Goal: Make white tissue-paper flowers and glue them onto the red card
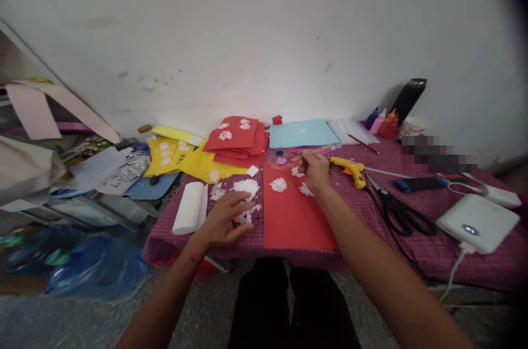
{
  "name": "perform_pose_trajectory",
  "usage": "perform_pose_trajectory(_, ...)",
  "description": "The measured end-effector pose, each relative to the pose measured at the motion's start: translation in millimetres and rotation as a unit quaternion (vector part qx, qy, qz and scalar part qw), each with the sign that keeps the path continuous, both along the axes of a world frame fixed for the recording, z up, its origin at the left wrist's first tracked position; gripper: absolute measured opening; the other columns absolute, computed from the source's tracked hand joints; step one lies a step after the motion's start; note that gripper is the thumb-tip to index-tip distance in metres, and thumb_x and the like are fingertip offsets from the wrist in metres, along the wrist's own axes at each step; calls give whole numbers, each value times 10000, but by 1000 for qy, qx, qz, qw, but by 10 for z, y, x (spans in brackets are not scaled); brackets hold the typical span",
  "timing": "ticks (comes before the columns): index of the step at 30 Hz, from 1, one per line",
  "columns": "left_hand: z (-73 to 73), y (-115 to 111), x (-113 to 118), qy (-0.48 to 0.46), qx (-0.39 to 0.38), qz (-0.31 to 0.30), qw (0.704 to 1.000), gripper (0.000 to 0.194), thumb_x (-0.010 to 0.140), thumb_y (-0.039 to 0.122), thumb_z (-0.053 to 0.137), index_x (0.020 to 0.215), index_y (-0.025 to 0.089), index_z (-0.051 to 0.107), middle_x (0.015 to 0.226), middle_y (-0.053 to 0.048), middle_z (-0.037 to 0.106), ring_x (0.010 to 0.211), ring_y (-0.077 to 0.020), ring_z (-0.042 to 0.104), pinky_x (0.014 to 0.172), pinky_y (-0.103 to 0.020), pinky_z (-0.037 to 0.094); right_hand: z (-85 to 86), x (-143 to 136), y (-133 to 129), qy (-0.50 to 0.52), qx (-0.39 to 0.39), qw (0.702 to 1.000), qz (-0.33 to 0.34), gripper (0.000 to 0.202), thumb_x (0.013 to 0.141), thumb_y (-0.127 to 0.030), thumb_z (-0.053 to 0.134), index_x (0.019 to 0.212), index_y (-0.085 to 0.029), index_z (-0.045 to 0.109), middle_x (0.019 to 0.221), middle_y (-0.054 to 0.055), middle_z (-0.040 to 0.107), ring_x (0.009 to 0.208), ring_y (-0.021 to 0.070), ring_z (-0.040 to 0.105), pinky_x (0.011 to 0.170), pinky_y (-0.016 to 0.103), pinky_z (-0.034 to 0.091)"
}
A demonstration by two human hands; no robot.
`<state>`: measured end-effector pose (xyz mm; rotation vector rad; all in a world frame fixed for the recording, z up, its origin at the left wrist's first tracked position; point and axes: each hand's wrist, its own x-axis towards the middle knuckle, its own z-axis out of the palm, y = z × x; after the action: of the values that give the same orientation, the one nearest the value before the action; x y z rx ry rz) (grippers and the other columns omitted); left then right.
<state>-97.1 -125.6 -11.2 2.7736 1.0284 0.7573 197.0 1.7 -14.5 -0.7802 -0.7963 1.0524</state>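
In the head view a red paper sheet (295, 222) lies on the table's front edge, with white paper-petal clusters (278, 185) on its upper part. My right hand (315, 172) is over the sheet's upper right, fingers pinched on a thin wooden stick (320, 150). A pink blob (281, 161) and a small dark round lid or dish (279, 153) sit just beyond the sheet. To its left, my left hand (226, 218) rests with fingers apart at loose white paper pieces (246, 188); nothing shows in its grasp.
A white paper roll (187, 208) stands left, near yellow sheets (198, 163) and stacked red cards (235, 140). A yellow glue gun (350, 169), black scissors (402, 211) and white power bank (477, 222) with cables lie right. A light-blue folder (303, 134) is by the wall.
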Motion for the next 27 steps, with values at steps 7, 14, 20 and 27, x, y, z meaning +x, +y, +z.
perform_pose_trajectory(7,-185,-279,-103,-86,13,90,992,441,911,249,574,1349,260,533,1439,-105,508,1330,-276,473,1112,-498,402,-22,-13,-11,-22,11,1000,17,228,715,-348,736,648,-176,603,525,-39,566,374,77,435,358,207,353)
perform_pose_trajectory(14,-283,-332,-96,-150,10,124,981,375,910,223,561,1285,251,567,1345,-102,567,1263,-267,522,1077,-485,437,-65,-39,-16,-48,30,997,44,225,738,-372,732,701,-164,655,558,-34,590,382,81,451,367,213,356)
perform_pose_trajectory(20,-168,-378,-98,-156,-22,79,984,264,878,209,520,1118,227,628,1227,-108,583,1163,-265,552,984,-469,480,-70,-34,-1,-58,21,997,48,251,728,-401,746,708,-168,655,559,-34,597,380,88,455,371,222,361)
perform_pose_trajectory(27,-212,-360,-88,-70,-44,94,992,92,836,260,599,911,207,592,828,-33,581,832,-203,547,851,-412,456,-49,-64,-7,-52,27,997,45,241,734,-386,742,675,-171,652,550,-37,581,399,90,454,382,222,368)
